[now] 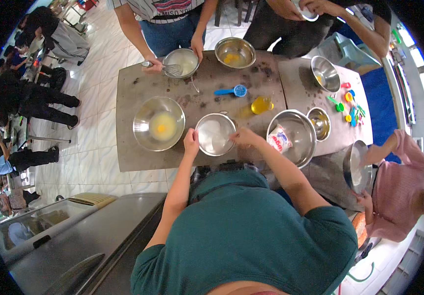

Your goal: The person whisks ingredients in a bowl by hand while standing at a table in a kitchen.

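My left hand (192, 141) grips the left rim of a small metal pot (205, 147) holding white contents. At the pot's right edge is my right hand (244, 137), blurred and closed around what seems to be a thin utensil dipping inside; the utensil itself is unclear. Left of the pot, a large steel bowl (140, 125) holds a yolk in pale liquid. A blue measuring scoop (240, 90) lies beyond the pot, near a container of yellow oil (262, 105). To the right, a bag with printing (279, 138) sits in another large steel bowl (305, 147).
Across the table (123, 155), a person holds a whisk (173, 69) in a bowl beside a steel bowl with yolks (235, 52). Small steel bowls (325, 73) and coloured measuring spoons (340, 107) occupy the right side. Another person holds a bowl (350, 166) at right. A metal-topped appliance (116, 221) stands behind me.
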### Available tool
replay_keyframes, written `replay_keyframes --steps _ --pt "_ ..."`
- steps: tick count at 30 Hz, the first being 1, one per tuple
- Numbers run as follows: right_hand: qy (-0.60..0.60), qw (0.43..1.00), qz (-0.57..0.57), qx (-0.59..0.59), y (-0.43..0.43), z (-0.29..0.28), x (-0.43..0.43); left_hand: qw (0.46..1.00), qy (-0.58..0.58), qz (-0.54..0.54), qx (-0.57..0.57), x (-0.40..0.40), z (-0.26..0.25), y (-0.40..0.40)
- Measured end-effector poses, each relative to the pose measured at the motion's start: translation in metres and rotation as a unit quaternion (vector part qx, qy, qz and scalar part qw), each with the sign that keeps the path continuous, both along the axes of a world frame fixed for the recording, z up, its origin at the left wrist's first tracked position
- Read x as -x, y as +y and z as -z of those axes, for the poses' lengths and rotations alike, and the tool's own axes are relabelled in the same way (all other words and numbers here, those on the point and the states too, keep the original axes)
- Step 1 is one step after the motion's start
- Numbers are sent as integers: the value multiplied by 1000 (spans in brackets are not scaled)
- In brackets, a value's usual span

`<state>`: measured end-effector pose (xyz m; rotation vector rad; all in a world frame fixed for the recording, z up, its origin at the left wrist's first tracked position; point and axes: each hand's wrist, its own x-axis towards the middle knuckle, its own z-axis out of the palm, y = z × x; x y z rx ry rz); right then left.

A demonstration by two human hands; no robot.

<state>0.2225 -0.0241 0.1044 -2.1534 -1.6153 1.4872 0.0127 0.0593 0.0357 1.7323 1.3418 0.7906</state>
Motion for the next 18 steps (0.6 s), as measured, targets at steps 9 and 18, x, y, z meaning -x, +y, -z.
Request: replay_keyframes --steps 9,18 --pt "27 998 45 41 12 20 -18 1000 -2 14 -12 4 4 -4" --pt "-117 968 -139 -174 5 57 -19 999 14 28 -35 -3 -3 0"
